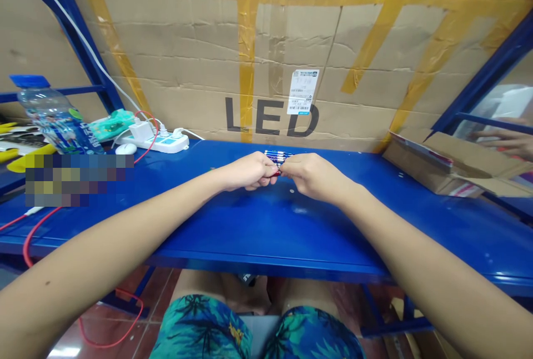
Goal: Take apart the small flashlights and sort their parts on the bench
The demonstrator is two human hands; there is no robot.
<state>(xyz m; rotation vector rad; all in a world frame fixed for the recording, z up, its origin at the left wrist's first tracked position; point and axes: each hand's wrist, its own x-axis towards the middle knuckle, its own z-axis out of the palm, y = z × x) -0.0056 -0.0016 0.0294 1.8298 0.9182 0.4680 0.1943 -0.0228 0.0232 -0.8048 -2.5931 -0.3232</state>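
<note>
Both my hands meet over the middle of the blue metal table (266,225). My left hand (249,171) is closed in a pinch on a small red-tipped part (276,172) that I cannot name. My right hand (310,174) is closed too, its fingertips on the same small part from the other side. Just behind my fingers lies a small row of blue and white striped pieces (278,155) on the table top.
A water bottle (54,117), a white power strip (154,139) with plugs and a red cable (37,231) sit at the left. A taped cardboard wall marked LED (270,117) stands behind. An open cardboard box (453,167) lies at the right, another person's hand (506,142) beyond it.
</note>
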